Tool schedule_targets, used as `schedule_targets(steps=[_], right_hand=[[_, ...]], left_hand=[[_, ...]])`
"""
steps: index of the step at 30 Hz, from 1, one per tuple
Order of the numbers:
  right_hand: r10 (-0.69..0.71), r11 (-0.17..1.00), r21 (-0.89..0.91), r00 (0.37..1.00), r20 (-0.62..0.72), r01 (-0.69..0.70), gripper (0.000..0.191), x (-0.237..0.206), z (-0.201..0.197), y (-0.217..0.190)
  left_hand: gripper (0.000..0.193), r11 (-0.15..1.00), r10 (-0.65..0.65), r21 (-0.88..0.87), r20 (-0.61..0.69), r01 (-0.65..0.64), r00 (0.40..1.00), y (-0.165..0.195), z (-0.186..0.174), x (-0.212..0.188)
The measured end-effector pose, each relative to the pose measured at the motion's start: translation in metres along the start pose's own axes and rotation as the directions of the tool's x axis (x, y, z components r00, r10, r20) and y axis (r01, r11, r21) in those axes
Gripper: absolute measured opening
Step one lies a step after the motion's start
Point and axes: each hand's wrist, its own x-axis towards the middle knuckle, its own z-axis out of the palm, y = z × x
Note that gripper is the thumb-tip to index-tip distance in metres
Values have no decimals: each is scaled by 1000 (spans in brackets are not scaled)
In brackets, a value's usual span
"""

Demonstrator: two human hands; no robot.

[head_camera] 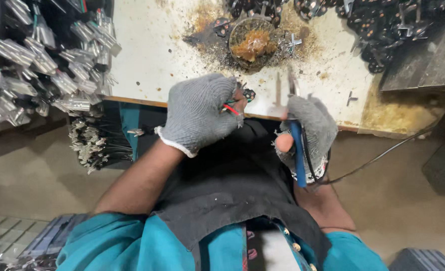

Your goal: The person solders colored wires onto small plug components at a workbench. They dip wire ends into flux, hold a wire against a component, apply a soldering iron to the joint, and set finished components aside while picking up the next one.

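Workshop: stained bench (147, 55), soldering iron (298, 150)

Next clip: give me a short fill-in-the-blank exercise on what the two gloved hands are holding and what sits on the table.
1. The left hand, in a grey knit glove, pinches a small part with ____ and green wires.
2. The right hand grips a soldering iron with a ____ handle.
3. The round tin on the stained white table holds ____-coloured paste.
4. The pile of silver-tipped parts lies on the person's ____ side.

Missing words: red; blue; amber; left
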Motion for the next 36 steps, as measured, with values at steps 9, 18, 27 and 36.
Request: schedule_targets(steps=[9, 18, 27, 36], right_hand=[[-289, 952, -121, 956, -46, 282, 44, 0, 10, 38], [-301, 951, -75, 953, -28, 298, 27, 6, 10, 35], [-376, 925, -56, 926, 27, 377, 16, 15, 12, 32], [-431, 883, -107, 879, 204, 457, 20, 16, 14, 42]], left_hand=[[13, 995, -31, 97, 48, 26, 998, -2, 7, 18], [15, 990, -6, 144, 63, -3, 998, -8, 12, 23], [16, 988, 16, 154, 31, -20, 999, -10, 12, 23], [20, 992, 72, 107, -18, -69, 997, -17, 7, 22]])
